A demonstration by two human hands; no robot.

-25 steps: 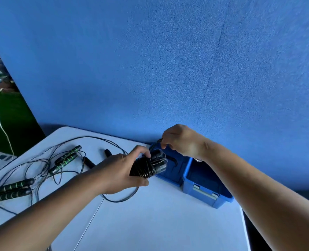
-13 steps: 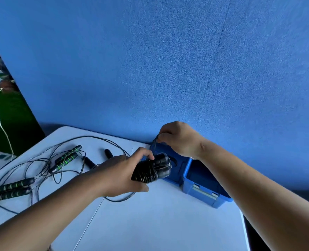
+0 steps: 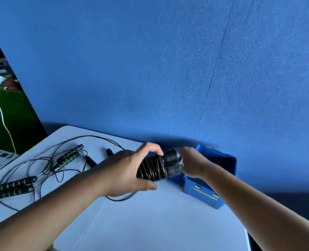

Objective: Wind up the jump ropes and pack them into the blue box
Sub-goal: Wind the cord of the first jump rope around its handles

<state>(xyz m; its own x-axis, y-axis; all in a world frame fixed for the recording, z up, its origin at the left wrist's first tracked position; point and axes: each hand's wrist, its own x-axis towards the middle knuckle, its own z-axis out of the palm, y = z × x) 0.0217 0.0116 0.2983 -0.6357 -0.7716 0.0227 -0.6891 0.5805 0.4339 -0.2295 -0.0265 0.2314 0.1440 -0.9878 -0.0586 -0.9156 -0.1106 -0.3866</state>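
Head view: the tabletop (image 3: 159, 223) runs back to the blue wall (image 3: 168, 69), and its right edge drops away just past the blue box (image 3: 201, 194); the box sits open in that far right corner, against the wall; the near half of the tabletop lies bare in front of you, while the left side is taken up by loose jump ropes (image 3: 46, 165), their thin black cords tangled around two pairs of green-striped handles (image 3: 69, 156); one pair lies close to the left edge. Your left grip (image 3: 130, 171) is clamped around the wound rope bundle (image 3: 153, 168), thumb on top, holding it off the tabletop just left of the box; the bundle shows tight, glossy black coils around two dark handles whose ends point towards the box; a slack loop of cord (image 3: 121, 198) lies on the tabletop under your left wrist. Your right grip (image 3: 191, 163) is at the handle ends, over the box; it is blurred, so you cannot tell whether it clasps them.
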